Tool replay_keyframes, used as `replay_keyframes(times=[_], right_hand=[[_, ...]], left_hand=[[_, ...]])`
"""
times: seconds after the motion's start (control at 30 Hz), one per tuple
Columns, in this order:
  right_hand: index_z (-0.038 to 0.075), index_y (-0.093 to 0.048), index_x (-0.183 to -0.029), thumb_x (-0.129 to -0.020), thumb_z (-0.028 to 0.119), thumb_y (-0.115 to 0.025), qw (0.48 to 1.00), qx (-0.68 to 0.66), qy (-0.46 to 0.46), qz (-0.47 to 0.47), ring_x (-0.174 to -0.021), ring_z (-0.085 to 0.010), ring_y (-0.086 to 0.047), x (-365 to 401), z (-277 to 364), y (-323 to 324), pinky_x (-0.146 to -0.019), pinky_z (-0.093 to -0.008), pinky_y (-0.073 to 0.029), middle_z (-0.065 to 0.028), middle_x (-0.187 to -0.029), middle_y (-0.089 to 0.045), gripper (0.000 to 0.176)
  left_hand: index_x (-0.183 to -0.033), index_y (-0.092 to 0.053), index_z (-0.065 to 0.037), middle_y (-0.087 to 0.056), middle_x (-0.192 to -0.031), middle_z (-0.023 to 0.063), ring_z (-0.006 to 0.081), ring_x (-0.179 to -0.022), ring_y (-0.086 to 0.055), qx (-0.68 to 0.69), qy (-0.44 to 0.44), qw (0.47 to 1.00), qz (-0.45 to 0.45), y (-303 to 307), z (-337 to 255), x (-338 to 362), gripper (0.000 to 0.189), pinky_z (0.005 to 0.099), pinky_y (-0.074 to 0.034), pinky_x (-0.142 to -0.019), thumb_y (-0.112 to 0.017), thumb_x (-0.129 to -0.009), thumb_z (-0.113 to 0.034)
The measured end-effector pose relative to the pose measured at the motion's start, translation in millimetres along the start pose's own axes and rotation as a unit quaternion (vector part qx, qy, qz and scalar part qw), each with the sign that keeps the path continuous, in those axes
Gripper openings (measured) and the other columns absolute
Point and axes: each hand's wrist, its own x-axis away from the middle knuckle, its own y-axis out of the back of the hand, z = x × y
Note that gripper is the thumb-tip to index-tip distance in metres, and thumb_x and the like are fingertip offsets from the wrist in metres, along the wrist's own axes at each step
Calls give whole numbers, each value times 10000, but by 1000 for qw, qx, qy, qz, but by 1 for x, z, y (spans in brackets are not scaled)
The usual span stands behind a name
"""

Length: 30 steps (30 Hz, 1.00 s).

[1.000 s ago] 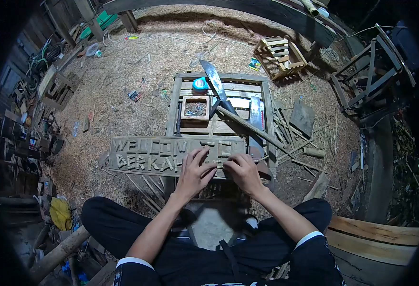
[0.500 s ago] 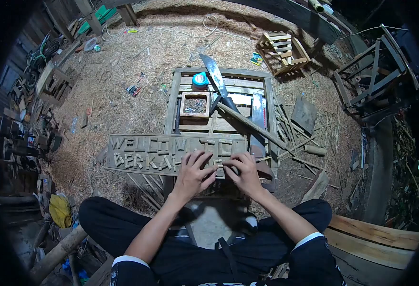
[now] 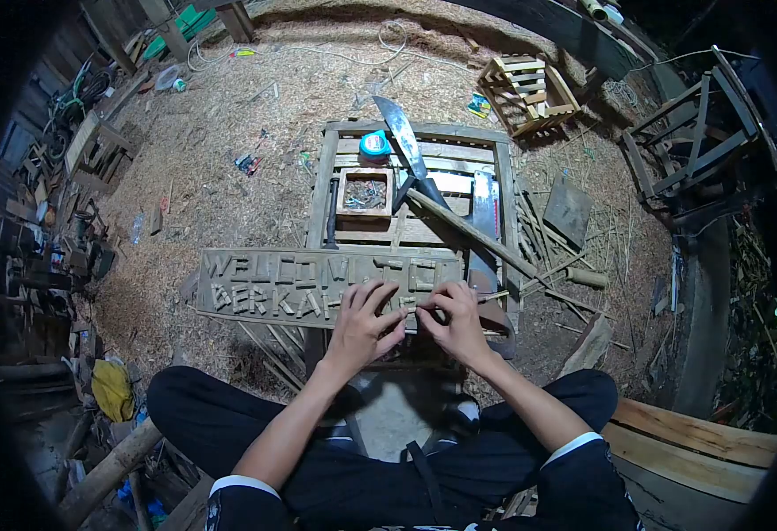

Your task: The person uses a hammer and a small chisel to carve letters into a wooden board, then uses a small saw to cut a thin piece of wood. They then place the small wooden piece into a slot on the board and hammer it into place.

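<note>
A seated person's crossed legs in dark trousers (image 3: 229, 416) are nearest. Just beyond, the left hand (image 3: 366, 323) and right hand (image 3: 455, 320) bend inward, fingertips meeting around a small stick piece (image 3: 410, 311) at the lower right of a long wooden board (image 3: 267, 282); whether either hand grips it, I cannot tell. Short sticks on the board form letters, including "BERKA". The board rests across the near end of a slatted table (image 3: 320, 212). Farther along sit a hammer (image 3: 468, 228), a box of nails (image 3: 364, 211) and a blue tape measure (image 3: 374, 144). A slatted crate (image 3: 530, 93) lies beyond.
</note>
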Motion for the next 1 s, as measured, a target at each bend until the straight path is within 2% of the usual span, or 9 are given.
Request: replay_keyframes(times=[0.1, 0.33, 0.6, 0.8, 1.0], right_hand=[[56, -765, -903, -812, 153, -834, 1000, -2, -1, -10, -1004, -291, -609, -1, -2, -2, -907, -419, -430, -90, -973, -662, 150], [54, -757, -882, -810, 149, -827, 1000, 5, -6, -9, -996, -289, -597, -1, 2, -2, -901, -425, -425, -85, -958, -654, 138], [56, -722, -967, -826, 122, -793, 999, 36, 35, -9, -1050, -312, -585, 2, 3, -3, -944, -442, -422, -99, -1032, -639, 172], [17, -682, -1063, -828, 77, -784, 995, 46, 84, 3, -1045, -339, -581, 4, 4, -2, -926, -449, -455, -133, -1067, -626, 263], [8, -664, -1051, -820, 52, -777, 990, 63, 125, 9, -1025, -346, -587, 5, -4, -7, -905, -439, -486, -142, -1063, -621, 261]], left_hand=[[-1061, -780, -139, -616, -1408, 95, 317, -1338, -522, -3, 0, 1000, 3, -1, 1, 0, 250, 486, -386, -1107, -804, -815, -182], [-1046, -776, -130, -620, -1411, 91, 317, -1347, -519, 1, -2, 1000, -1, 0, 2, 2, 232, 488, -385, -1111, -801, -822, -184], [-1196, -666, -57, -635, -1413, 94, 312, -1351, -528, 45, 22, 999, 1, -1, 8, 1, 441, 498, -369, -1140, -818, -807, -200], [-1296, -642, -59, -629, -1402, 100, 317, -1353, -519, 33, 28, 999, 1, -1, 2, 1, 523, 500, -369, -1139, -811, -823, -204], [-1341, -633, -68, -632, -1384, 104, 312, -1356, -514, 31, 30, 999, -5, 0, -3, 0, 540, 477, -371, -1143, -804, -848, -210]])
